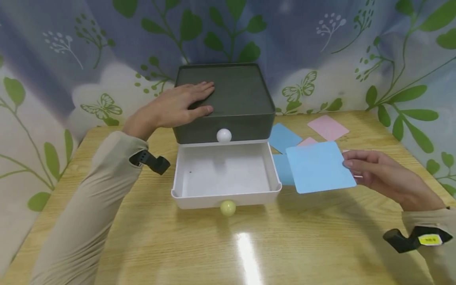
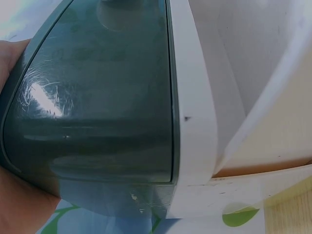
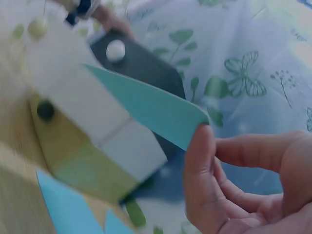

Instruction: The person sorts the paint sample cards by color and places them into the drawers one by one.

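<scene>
My left hand (image 1: 181,103) rests with fingers laid out on the dark grey-green top of a small drawer box (image 1: 235,89). Below its white knob (image 1: 224,135), a white drawer (image 1: 226,170) stands pulled out, its pale floor visible and a yellow-green knob (image 1: 228,208) on its front. To the right of the drawer, my right hand (image 1: 388,174) pinches a light blue square of paper (image 1: 320,168) by its right edge, between thumb and fingers. In the right wrist view, that blue paper (image 3: 151,105) slants up and left from the fingertips.
On the table (image 1: 160,245), behind and under the held sheet, lie a blue square (image 1: 284,137), another blue one (image 1: 283,169) and a pink square (image 1: 328,127). A leaf-patterned curtain (image 1: 285,35) hangs behind the box. The right wrist view shows a dark knob (image 3: 45,110) low on the box.
</scene>
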A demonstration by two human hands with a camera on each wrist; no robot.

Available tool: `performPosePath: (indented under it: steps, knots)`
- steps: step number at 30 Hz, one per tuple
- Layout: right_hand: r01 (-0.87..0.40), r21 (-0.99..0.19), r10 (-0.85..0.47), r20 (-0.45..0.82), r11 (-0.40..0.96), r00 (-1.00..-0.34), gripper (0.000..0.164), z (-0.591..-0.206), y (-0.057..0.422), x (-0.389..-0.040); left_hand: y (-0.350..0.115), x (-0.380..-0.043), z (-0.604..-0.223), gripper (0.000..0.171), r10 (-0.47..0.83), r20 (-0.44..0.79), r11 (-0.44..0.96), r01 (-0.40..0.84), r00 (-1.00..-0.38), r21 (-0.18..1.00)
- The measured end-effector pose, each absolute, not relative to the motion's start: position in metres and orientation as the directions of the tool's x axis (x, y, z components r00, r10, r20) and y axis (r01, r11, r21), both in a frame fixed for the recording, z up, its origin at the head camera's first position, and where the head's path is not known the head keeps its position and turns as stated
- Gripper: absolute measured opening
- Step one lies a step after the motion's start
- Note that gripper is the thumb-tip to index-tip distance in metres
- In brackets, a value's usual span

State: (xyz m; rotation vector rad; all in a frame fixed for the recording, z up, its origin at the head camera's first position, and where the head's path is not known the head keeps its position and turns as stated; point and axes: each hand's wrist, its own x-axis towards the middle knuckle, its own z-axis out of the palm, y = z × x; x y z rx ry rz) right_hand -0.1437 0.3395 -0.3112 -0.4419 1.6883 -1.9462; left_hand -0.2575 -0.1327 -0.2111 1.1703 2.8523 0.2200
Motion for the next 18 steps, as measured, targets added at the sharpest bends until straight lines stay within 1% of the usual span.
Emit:
performPosePath:
  steps: [2,5,8,10,11,12,14,15,16,18]
  knots:
    - [0.216,-0.963,-0.592,-0.080,-0.163,-0.802,0.040,-0.308,0.332,-0.146,-0.133,-0.258,-0.212,0.065,0.702,0.008,0.703,0.695,-0.712,0.149]
    - [0.245,-0.943,-0.573,-0.074,-0.227,-0.816,0.039,-0.301,0.315,-0.147,-0.134,-0.258,-0.212,0.065,0.702,0.011,0.703,0.696,-0.712,0.148]
    - [0.222,-0.943,-0.551,-0.051,-0.249,-0.833,0.035,-0.293,0.290,-0.147,-0.134,-0.259,-0.213,0.065,0.701,0.015,0.704,0.695,-0.713,0.149]
    - [0.145,-0.974,-0.530,-0.032,-0.172,-0.847,0.029,-0.286,0.268,-0.147,-0.134,-0.259,-0.213,0.065,0.700,0.016,0.704,0.694,-0.714,0.150]
    - [0.099,-0.990,-0.510,-0.032,-0.105,-0.860,0.026,-0.283,0.258,-0.146,-0.134,-0.259,-0.213,0.065,0.699,0.017,0.705,0.693,-0.715,0.151]
    - [0.052,-0.998,-0.482,-0.036,-0.019,-0.875,0.027,-0.280,0.248,-0.145,-0.134,-0.259,-0.213,0.065,0.699,0.018,0.705,0.693,-0.715,0.152]
    - [-0.012,-0.988,-0.426,-0.057,0.157,-0.903,0.034,-0.275,0.233,-0.143,-0.134,-0.258,-0.213,0.065,0.698,0.019,0.705,0.692,-0.716,0.155]
    - [-0.030,-0.970,-0.393,-0.069,0.242,-0.917,0.037,-0.274,0.229,-0.144,-0.134,-0.258,-0.213,0.065,0.699,0.019,0.704,0.693,-0.715,0.154]
    - [-0.029,-0.956,-0.361,-0.082,0.293,-0.929,0.040,-0.275,0.227,-0.145,-0.134,-0.258,-0.213,0.065,0.701,0.020,0.702,0.695,-0.713,0.155]
    - [-0.027,-0.925,-0.315,-0.102,0.379,-0.944,0.039,-0.280,0.229,-0.151,-0.134,-0.258,-0.213,0.065,0.703,0.019,0.700,0.697,-0.711,0.155]
